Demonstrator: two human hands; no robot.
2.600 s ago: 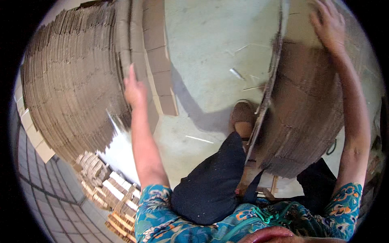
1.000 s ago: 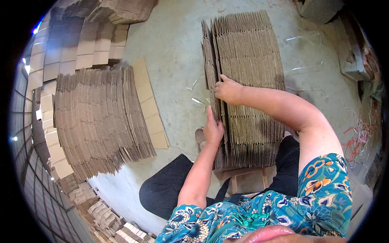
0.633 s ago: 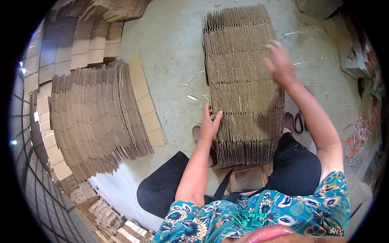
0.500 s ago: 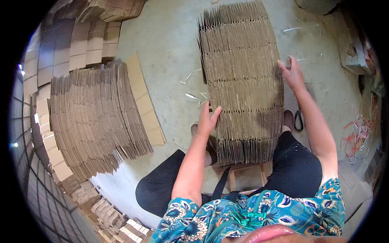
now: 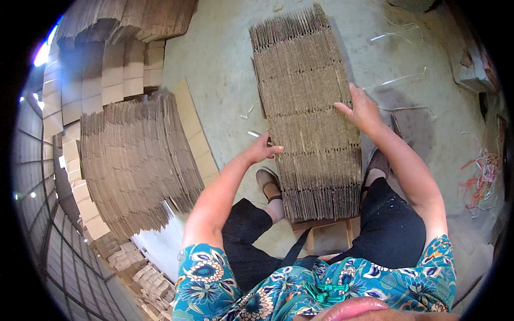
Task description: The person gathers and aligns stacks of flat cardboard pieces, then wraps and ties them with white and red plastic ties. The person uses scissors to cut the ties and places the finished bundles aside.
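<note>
A long row of flat brown cardboard pieces (image 5: 308, 131), packed tightly on edge, runs away from me between my feet. At its left side, my left hand (image 5: 261, 149) rests against the edge, its thumb reaching toward the top. My right hand (image 5: 364, 109) lies along the right side with the fingers stretched out and the thumb over the upper face. Both hands have fingers apart, and the row sits between them. The fingertips on the outer sides are partly hidden.
Left of me stands another wide stack of cardboard (image 5: 136, 166), with a flat cardboard sheet (image 5: 194, 125) beside it. More cardboard piles (image 5: 120, 64) fill the back left. Tangled red and white straps (image 5: 483, 176) lie at the right; loose white strips (image 5: 396, 81) are on the floor.
My right hand has come in from the side onto the row's right edge. My left hand has moved slightly left. The row looks narrower, its far end shifted left.
</note>
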